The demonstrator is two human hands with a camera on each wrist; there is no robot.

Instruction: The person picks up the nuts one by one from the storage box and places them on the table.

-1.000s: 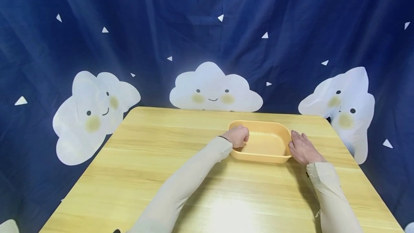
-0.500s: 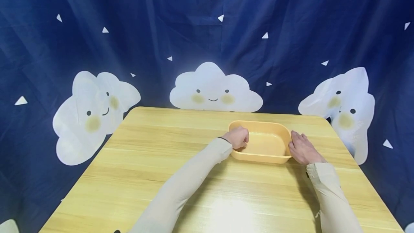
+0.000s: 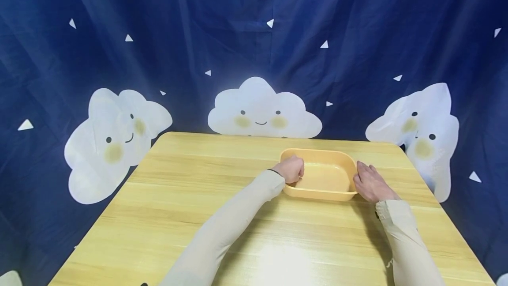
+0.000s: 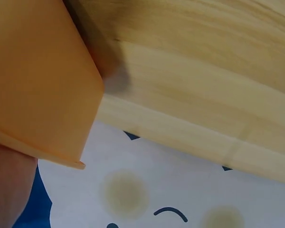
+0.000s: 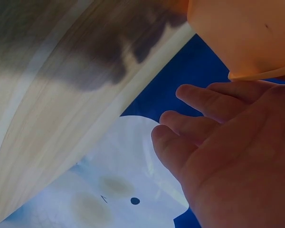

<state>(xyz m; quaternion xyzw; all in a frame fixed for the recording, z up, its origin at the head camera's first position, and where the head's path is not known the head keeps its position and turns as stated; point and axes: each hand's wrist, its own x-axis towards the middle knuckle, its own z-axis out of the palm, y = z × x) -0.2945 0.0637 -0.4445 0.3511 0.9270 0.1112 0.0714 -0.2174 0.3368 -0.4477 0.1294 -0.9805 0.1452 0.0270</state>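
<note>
A shallow orange-yellow plastic tub [image 3: 323, 195] with rounded corners sits toward the far right of the table in the head view, its visible inside bare. My left hand [image 3: 291, 169] grips its left end, knuckles over the rim and curled fingers inside. In the left wrist view, part of that hand [image 4: 9, 183] shows at the rim beside the tub's outer wall [image 4: 42, 80]. My right hand [image 3: 372, 183] pinches the right end at the rim. Its other fingers [image 5: 190, 128] extend loosely outside, below the tub [image 5: 247, 38] in the right wrist view. The right thumb is mostly hidden.
The light wood-grain table [image 3: 166, 215] has rounded far corners. Behind it hangs a dark blue curtain [image 3: 238, 21] with white triangles and smiling clouds [image 3: 262, 100]. The table's far edge lies a little beyond the tub.
</note>
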